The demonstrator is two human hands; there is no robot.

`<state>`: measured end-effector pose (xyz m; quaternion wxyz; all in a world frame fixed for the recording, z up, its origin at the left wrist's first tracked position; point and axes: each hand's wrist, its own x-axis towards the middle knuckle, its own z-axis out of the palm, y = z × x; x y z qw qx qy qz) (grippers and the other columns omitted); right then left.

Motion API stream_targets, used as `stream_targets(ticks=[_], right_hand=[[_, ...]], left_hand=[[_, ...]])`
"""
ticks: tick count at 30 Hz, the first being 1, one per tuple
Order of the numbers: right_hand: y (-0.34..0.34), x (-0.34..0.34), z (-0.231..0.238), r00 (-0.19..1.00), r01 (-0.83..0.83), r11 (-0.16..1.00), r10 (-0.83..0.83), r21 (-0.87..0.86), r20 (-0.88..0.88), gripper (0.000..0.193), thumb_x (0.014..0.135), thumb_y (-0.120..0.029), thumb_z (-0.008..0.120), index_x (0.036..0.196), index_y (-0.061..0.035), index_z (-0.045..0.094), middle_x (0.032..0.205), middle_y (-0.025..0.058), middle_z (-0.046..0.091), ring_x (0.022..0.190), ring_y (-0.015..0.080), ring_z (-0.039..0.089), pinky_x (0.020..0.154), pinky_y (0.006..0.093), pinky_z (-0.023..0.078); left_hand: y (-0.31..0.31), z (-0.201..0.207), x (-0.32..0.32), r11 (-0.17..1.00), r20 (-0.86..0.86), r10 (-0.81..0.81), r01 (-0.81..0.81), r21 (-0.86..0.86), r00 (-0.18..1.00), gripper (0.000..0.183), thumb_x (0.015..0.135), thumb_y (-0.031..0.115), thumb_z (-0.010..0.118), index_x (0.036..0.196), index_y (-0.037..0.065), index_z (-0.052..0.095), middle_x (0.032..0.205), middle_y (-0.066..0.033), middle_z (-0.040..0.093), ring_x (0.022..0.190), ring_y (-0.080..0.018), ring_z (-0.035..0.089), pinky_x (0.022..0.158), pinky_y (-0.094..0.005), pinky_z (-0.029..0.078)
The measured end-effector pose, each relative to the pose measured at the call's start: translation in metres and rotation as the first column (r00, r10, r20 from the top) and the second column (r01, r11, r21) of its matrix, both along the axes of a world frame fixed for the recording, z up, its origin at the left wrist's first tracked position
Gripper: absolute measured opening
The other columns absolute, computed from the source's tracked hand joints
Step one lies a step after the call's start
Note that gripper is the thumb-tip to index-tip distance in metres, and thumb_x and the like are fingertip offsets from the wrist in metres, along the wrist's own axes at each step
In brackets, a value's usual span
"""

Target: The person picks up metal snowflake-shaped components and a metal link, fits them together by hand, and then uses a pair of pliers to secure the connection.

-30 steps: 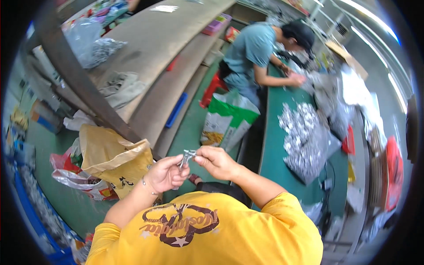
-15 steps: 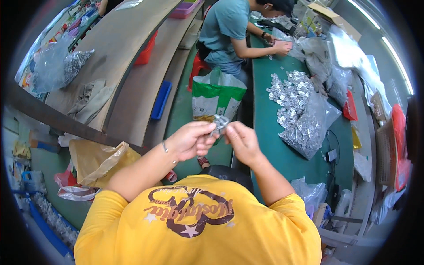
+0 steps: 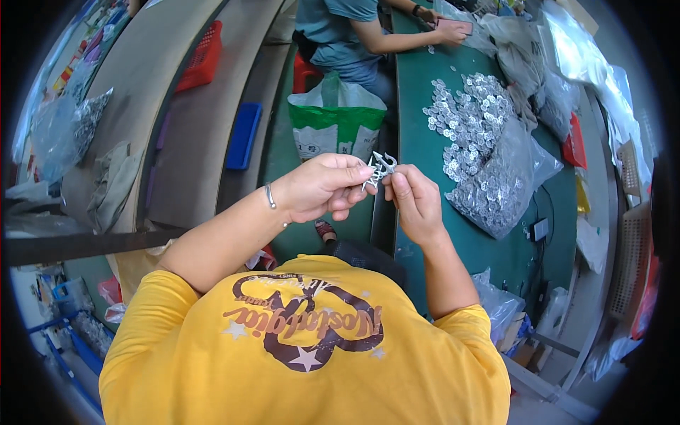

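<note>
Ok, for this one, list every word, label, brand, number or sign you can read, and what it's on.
Yellow shirt: large, readable lettering; I won't copy its wording.
Green-and-white bag: dark print, too small to read reliably.
Silvery pieces: no text discernible.

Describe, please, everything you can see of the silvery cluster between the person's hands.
The silvery cluster is a loose jumble of small, slender pieces, shiny and metallic-looking. Some narrow ends stick out at different angles, and one piece at the upper right looks curved. It is held up in the air, its left side between thumb and fingers of the left grip, its right side at the fingertips of the right grip. The exact count is unclear.
</note>
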<state>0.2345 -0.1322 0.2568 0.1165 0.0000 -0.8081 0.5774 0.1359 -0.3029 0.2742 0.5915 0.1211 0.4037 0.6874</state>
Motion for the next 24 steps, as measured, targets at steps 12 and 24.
stream_targets(ticks=[12, 24], right_hand=[[0.043, -0.016, -0.017, 0.980, 0.105, 0.990, -0.088, 0.090, -0.178, 0.006, 0.083, -0.003, 0.053, 0.088, 0.0000, 0.057, 0.069, 0.0101, 0.053, 0.060, 0.0212, 0.052, 0.053, 0.0284, 0.041], [0.057, -0.030, -0.002, 0.902, 0.184, 0.900, 0.004, 0.394, -0.431, 0.021, 0.064, -0.001, 0.066, 0.084, -0.0052, 0.063, 0.070, 0.0066, 0.057, 0.060, 0.0228, 0.053, 0.052, 0.0302, 0.043]], left_hand=[[0.046, -0.001, -0.023, 0.987, -0.090, -0.113, 0.101, -0.125, 0.990, 0.023, 0.090, 0.024, 0.051, 0.085, 0.002, 0.055, 0.062, 0.0014, 0.047, 0.047, -0.0055, 0.042, 0.044, -0.0202, 0.040], [0.047, 0.007, -0.040, 0.973, -0.475, -0.229, 0.187, -0.134, 0.849, 0.018, 0.092, 0.018, 0.047, 0.088, 0.003, 0.055, 0.064, 0.0005, 0.052, 0.051, -0.0044, 0.046, 0.049, -0.0173, 0.039]])
